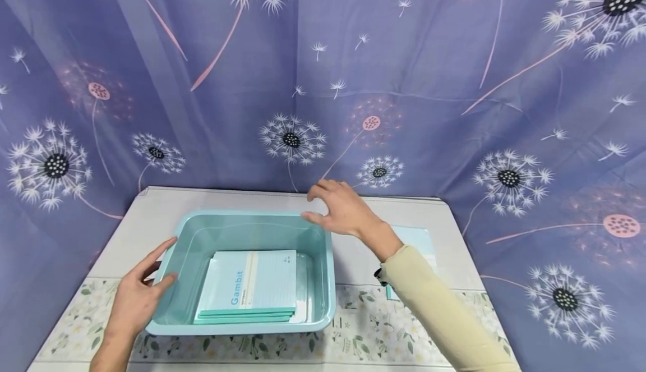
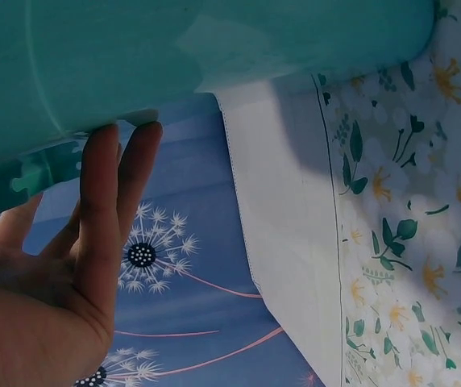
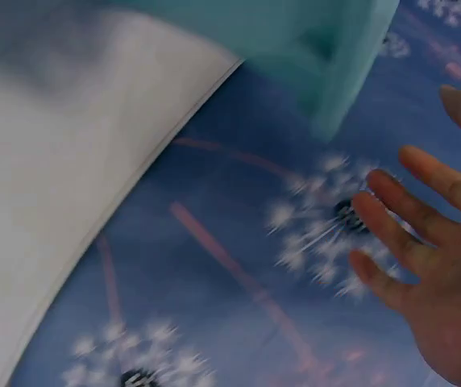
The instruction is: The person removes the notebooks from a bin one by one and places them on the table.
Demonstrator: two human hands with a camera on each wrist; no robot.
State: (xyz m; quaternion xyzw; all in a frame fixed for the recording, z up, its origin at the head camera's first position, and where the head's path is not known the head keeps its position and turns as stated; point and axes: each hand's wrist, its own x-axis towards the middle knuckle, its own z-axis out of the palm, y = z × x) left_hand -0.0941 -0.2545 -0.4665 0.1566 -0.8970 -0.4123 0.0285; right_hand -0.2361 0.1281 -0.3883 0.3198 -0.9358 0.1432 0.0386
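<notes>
A teal plastic basin (image 1: pixel 330 288) stands on the table and contains a small stack of light blue notebooks (image 1: pixel 272 279) with green spines; "Gambit" is printed on the top cover. My left hand (image 1: pixel 133 299) holds the basin's left rim, the thumb lapping over the edge and fingertips (image 2: pixel 101 137) against the outer wall. Above the basin's far right corner is my right hand (image 1: pixel 343 206), its fingers loosely bent and apart with nothing between them. The right wrist view also shows this hand (image 3: pixel 432 234) with spread fingers, beside the blurred basin.
Another light blue notebook (image 1: pixel 416 237) lies on the table to the right, partly hidden by the right sleeve (image 1: pixel 439 304). A white cover with a floral band (image 1: pixel 373 310) lies over the table. Behind it hangs a purple-blue dandelion curtain (image 1: pixel 429 69).
</notes>
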